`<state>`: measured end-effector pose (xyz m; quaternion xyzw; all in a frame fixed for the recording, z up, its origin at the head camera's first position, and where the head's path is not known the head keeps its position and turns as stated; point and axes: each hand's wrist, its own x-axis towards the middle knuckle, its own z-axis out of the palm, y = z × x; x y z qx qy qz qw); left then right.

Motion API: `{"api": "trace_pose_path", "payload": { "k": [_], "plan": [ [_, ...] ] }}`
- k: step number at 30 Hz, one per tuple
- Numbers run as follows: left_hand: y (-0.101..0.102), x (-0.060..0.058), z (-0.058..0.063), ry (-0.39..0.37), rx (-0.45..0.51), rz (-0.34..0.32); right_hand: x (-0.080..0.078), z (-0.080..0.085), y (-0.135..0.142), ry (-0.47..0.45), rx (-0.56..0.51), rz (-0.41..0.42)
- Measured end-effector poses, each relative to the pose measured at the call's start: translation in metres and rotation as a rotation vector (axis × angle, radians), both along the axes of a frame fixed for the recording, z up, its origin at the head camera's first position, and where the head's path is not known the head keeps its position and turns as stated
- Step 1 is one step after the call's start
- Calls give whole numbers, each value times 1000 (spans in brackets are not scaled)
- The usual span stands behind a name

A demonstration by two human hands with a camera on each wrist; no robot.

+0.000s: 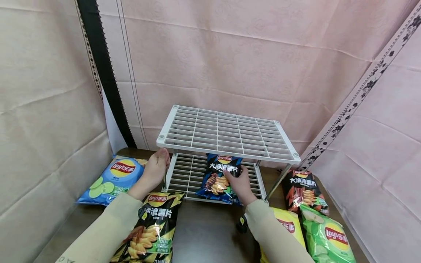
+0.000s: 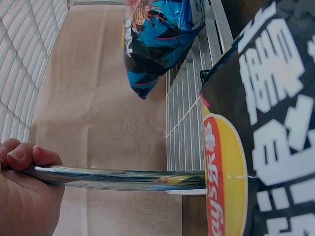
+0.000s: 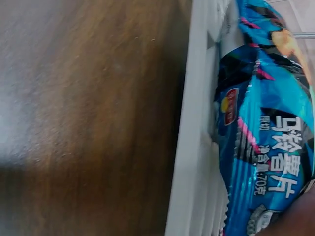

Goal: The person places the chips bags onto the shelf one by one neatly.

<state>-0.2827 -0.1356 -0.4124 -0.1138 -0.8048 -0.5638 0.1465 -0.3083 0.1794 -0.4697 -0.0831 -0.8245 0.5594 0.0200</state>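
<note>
A white two-tier wire rack [image 1: 223,133] stands on the brown table. At its front left corner my left hand [image 1: 157,166] has its fingers curled round a shiny metal post [image 2: 123,178], close under the upper shelf. On the lower shelf [image 1: 184,171] a dark blue bag of chips [image 1: 217,179] leans back, its top hidden under the upper shelf. My right hand [image 1: 241,184] grips that bag by its right side, thumb across the front. In the right wrist view the blue bag [image 3: 266,123] rests at the shelf's white edge, and little of the hand shows.
Beside my left arm lie a black-and-gold chip bag [image 1: 154,226] and a light blue one [image 1: 118,177]. To the right are a black-and-red bag [image 1: 304,190], a green bag [image 1: 327,233] and a yellow bag [image 1: 289,223] partly behind my sleeve. Pink cloth [image 1: 230,54] hangs behind the rack.
</note>
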Motion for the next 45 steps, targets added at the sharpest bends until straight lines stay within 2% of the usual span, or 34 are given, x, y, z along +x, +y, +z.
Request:
{"api": "trace_pose_path", "payload": {
  "k": [3, 8, 12, 19, 27, 34, 38, 45],
  "plan": [
    [-2, -1, 0, 5, -13, 15, 1, -3, -2, 8, 10, 14],
    [-8, -1, 1, 20, -38, 31, 9, -1, -11, 64, 4, 88],
    [-10, 0, 2, 29, -34, 32, 17, 5, -20, 97, 68, 113],
    [-10, 2, 3, 17, -37, 26, 20, 1, -28, 45, 208, 101],
    [-9, 2, 2, 20, -44, 32, 16, -2, -41, 56, 192, 107],
    [-5, 3, 4, 7, -25, 14, 16, 0, -55, 49, 228, 102],
    [-2, 4, 5, 5, -33, 9, 18, 3, -55, 29, 228, 99],
    [1, 3, 4, 8, -32, 10, 23, 8, -52, 10, 292, 76]
  ]
}}
